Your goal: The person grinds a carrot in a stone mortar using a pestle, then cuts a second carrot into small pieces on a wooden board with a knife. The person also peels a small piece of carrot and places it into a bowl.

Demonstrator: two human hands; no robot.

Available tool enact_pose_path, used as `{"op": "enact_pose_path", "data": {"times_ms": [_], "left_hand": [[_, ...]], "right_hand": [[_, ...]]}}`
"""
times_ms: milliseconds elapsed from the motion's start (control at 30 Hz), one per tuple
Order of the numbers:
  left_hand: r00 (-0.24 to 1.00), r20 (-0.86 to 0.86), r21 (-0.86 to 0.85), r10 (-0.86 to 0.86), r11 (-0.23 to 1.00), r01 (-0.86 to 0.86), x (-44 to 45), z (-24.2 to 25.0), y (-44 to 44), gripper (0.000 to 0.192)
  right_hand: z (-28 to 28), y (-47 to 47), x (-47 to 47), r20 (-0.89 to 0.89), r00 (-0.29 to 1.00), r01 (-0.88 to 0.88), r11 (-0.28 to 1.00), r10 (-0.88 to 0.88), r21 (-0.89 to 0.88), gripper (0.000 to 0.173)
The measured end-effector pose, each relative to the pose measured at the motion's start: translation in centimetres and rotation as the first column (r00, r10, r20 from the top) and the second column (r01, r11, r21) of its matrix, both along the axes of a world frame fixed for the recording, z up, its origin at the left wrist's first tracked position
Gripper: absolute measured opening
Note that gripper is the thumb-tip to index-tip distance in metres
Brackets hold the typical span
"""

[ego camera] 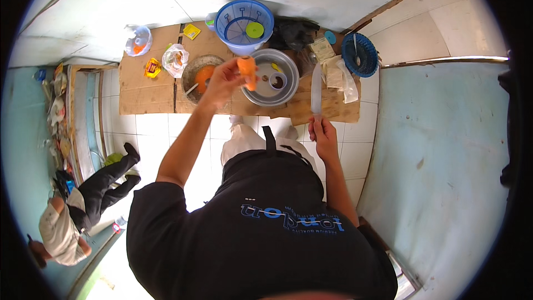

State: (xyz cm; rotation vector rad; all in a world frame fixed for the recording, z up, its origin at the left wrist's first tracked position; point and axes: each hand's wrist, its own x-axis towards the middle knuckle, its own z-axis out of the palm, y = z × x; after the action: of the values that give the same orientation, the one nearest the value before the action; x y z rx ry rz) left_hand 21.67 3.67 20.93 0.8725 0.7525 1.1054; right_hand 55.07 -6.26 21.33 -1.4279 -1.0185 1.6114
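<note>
My left hand (227, 81) grips a carrot (247, 73), raised over the gap between a stone mortar (189, 68) and a metal basin (287, 93). Orange matter and a light-coloured handle or stick lie in the mortar, partly hidden by my hand. The basin holds a small white cup (277, 80) with dark contents and a small yellow item (275, 67). In my right hand (322, 131), at the near table edge, is a large knife (316, 91), its blade pointing away from me over the cardboard.
Cardboard (145, 98) covers the low table. A blue basket (244, 41) stands behind the basin, beside a black plastic bag (293, 33). At right are pale wrapped blocks (322, 49) and a dark blue basket (360, 56) with a spoon. Plastic bags stand left. Another person (62, 229) is at far left.
</note>
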Motion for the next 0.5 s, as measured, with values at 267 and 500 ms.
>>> {"op": "enact_pose_path", "data": {"times_ms": [267, 500], "left_hand": [[0.87, 0.484, 0.06, -0.088, 0.996, 0.067, 17.0, 11.2, -8.7, 0.072], [0.991, -0.102, -0.002, 0.086, 0.996, -0.086, 22.6, 7.9, -10.7, 0.067]], "right_hand": [[5.4, 1.2, 9.7, -0.167, 0.971, -0.14, 0.973, 0.172, 0.184, 0.025], [3.5, 0.2, 15.3, 0.265, 0.92, -0.35, 0.911, 0.29, 0.217, 0.029]]}}
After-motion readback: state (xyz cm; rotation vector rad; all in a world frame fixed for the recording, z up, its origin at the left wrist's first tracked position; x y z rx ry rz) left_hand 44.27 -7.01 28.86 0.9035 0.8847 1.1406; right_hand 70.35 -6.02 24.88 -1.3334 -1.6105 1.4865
